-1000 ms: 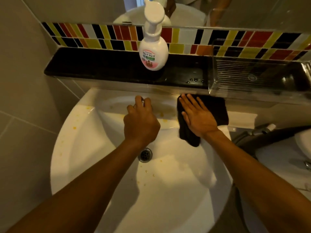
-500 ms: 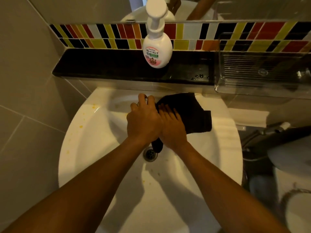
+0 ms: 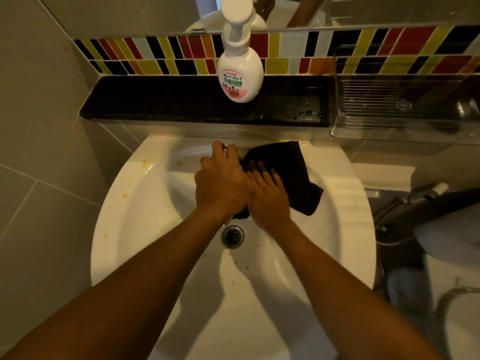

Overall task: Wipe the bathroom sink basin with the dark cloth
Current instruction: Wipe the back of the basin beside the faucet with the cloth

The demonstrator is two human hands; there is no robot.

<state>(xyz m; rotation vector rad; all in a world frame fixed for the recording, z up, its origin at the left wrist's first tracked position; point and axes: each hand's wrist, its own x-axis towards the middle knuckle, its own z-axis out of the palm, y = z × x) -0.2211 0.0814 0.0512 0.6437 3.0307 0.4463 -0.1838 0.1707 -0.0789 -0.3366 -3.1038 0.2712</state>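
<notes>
Right hand [image 3: 268, 197] lies flat, fingers spread, pressing the dark square cloth [image 3: 284, 175] against the back slope of the white ceramic sink basin [image 3: 145, 203], just above the round metal drain [image 3: 232, 236]. Left hand [image 3: 220, 184] sits touching beside it, fingers curled over something at the basin's back edge; what it grips I cannot tell. A white pump soap bottle [image 3: 240, 74] stands on the black ledge [image 3: 161, 100] behind

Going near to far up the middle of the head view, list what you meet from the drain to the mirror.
Drain → left hand, beside the right hand pressed flat on the dark cloth → black ledge → soap bottle → coloured tile strip → mirror.
</notes>
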